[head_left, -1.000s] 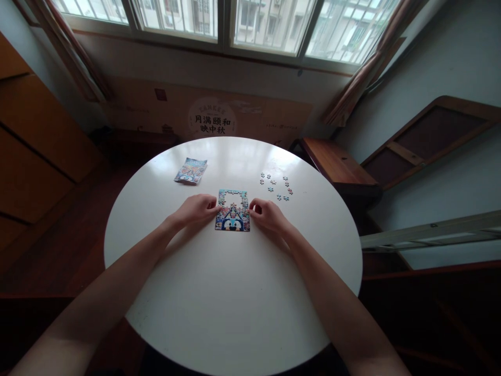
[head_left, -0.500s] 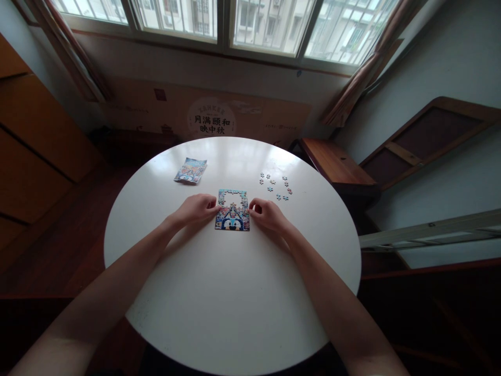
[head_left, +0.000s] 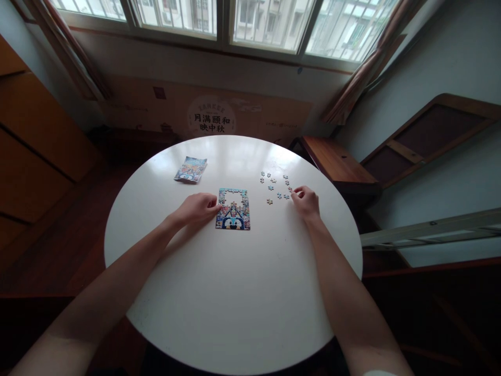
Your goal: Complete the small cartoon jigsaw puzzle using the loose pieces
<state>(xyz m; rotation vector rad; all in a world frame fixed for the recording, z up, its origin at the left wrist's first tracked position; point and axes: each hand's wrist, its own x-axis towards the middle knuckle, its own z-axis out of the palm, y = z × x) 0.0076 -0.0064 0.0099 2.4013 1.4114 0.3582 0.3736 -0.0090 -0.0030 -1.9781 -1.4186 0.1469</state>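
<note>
Head view: left hand touching puzzle; right hand at piece; grips unclear.

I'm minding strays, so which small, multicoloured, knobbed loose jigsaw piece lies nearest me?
The frontmost piece, roughly midway between the rectangular, colourful, unfinished puzzle and your right hand; all other loose pieces lie farther from you.

I see that the bare right hand has left the right edge of the flat, rectangular, multicoloured jigsaw and swung outward, its fingertips now at a small, reddish, knobbed loose piece. Where that hand was, I now have a small, pale, multicoloured knobbed piece showing, lying apart from the jigsaw.
</note>
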